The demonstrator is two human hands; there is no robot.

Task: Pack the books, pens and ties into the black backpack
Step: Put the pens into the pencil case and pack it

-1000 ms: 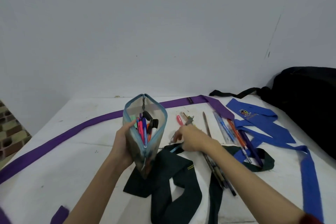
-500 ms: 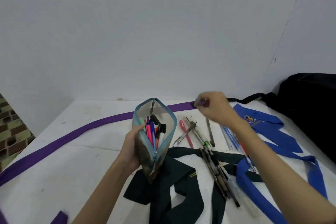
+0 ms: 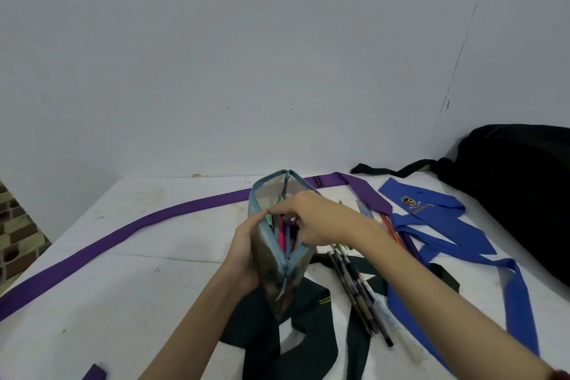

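Your left hand (image 3: 243,251) holds the pencil case (image 3: 279,244) upright on the white table (image 3: 129,281), with the fingers curled round its left side and the thumb at the rim. The case is unzipped at the top, and pink, blue and red pens (image 3: 283,230) stand inside it. Your right hand (image 3: 314,219) is over the open mouth of the case, its fingers bent down into it; you cannot tell if that grip is closed on a pen, because the fingertips are hidden. Just to the right of the case, a bunch of dark pens and pencils (image 3: 357,290) lies loose on the table, and some more lie farther back, partly under your arm. A dark green tie (image 3: 293,339) lies under the case. A purple tie (image 3: 123,233) runs in a long curve across the table behind it. A blue tie (image 3: 438,219) with a badge lies to the right. The black backpack (image 3: 521,188) sits at the far right, against the wall, well apart from the case.
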